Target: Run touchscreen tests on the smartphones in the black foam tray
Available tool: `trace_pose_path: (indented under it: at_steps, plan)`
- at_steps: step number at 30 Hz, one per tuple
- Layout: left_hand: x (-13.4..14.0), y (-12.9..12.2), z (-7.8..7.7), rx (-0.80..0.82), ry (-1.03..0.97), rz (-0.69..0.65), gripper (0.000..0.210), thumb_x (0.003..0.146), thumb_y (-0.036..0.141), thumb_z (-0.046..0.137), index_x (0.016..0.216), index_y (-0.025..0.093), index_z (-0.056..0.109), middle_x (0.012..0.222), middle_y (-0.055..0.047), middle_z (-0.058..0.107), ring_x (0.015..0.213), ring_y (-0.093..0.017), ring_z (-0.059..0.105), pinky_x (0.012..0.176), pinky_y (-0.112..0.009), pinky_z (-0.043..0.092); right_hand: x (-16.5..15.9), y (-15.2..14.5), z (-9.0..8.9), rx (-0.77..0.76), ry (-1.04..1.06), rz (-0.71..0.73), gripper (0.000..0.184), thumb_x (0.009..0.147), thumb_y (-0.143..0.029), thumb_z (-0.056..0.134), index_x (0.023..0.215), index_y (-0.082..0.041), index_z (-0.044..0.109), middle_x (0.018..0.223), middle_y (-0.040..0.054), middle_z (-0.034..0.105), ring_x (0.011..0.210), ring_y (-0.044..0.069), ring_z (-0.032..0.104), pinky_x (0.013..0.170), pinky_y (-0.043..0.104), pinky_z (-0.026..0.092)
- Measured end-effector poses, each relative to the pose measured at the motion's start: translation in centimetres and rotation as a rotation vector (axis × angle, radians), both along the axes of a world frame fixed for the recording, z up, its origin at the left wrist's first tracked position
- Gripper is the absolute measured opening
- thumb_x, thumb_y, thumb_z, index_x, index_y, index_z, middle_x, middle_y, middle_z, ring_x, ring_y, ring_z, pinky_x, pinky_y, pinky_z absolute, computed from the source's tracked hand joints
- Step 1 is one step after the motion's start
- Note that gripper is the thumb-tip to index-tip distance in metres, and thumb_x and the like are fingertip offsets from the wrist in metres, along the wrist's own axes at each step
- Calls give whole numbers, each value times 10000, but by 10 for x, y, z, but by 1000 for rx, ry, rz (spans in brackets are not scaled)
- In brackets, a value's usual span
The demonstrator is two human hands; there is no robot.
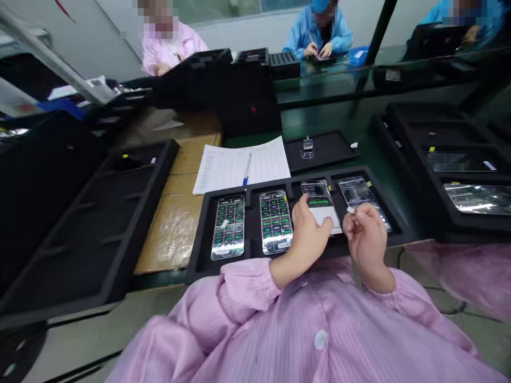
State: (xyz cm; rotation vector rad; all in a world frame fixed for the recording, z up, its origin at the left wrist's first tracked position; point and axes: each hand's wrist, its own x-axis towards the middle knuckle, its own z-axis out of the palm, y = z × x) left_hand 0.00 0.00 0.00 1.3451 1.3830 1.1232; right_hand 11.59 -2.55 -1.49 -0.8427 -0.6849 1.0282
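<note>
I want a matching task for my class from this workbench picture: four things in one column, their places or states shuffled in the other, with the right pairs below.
Things
1. Pen
2. Left hand
3. Brown cardboard
4. Right hand

Places or states
A. Just left of the black tray that holds four phones
B. Pinching a small white piece
C. Lying on the white printed sheet
D. Over the third phone from the left

Right pairs: 1-C, 2-D, 3-A, 4-B
</note>
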Motion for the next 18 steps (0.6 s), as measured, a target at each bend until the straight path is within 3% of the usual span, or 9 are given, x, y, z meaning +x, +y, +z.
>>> trace_pose_path:
  at_steps: [2, 4, 7, 9, 11, 14, 18]
  plan:
    - [7, 14, -5, -133, -143, -23, 735, 684, 29, 669, 1363, 126, 406, 1337, -190, 564, 1276, -308, 558, 1138, -488, 387, 2, 1, 3, -14, 53, -8, 205, 796, -261, 680, 663, -210, 532, 585, -25, 587, 457, 75, 451, 421, 149, 354]
    - [10, 26, -6, -224, -246, -56, 684, 648, -14, 648, 1287, 145, 461, 1196, -147, 641, 1100, -290, 653, 1040, -491, 477, 7, 0, 6, -64, 143, 77, 201, 753, -243, 679, 651, -201, 512, 671, -1, 643, 455, 60, 437, 404, 140, 337]
    - [2, 37, 5, -284, -316, -136, 510, 616, -37, 627, 1087, 133, 535, 958, -107, 692, 913, -286, 697, 909, -493, 546, 17, -5, 11, -211, 354, 397, 252, 662, -212, 680, 600, -185, 437, 736, 29, 664, 428, 30, 341, 339, 119, 222]
    - [-7, 39, 18, -238, -353, -141, 476, 653, 3, 637, 1091, 150, 521, 979, -93, 697, 909, -264, 705, 891, -459, 560, 19, -10, 12, -286, 448, 641, 293, 649, -199, 678, 586, -188, 392, 669, 15, 623, 409, 23, 271, 319, 120, 165]
    - [-16, 36, 33, -131, -399, -136, 490, 691, 62, 671, 1139, 174, 506, 1061, -83, 696, 970, -247, 702, 920, -426, 555, 15, -14, 12, -304, 481, 766, 301, 670, -197, 681, 601, -194, 388, 602, -12, 579, 389, 20, 223, 317, 129, 150]
    - [-24, 28, 48, 41, -448, -150, 547, 715, 161, 751, 1199, 203, 499, 1166, -84, 682, 1081, -251, 679, 964, -411, 545, -2, -16, 12, -287, 422, 741, 238, 718, -252, 729, 699, -188, 501, 600, -20, 599, 380, 19, 226, 336, 138, 153]
    - [-20, 14, 50, 219, -400, -121, 558, 785, 212, 749, 1266, 246, 467, 1246, -79, 654, 1160, -237, 651, 977, -373, 549, -22, -12, 15, -223, 205, 601, 323, 753, -391, 815, 791, -169, 584, 636, 6, 653, 385, 17, 277, 362, 154, 166]
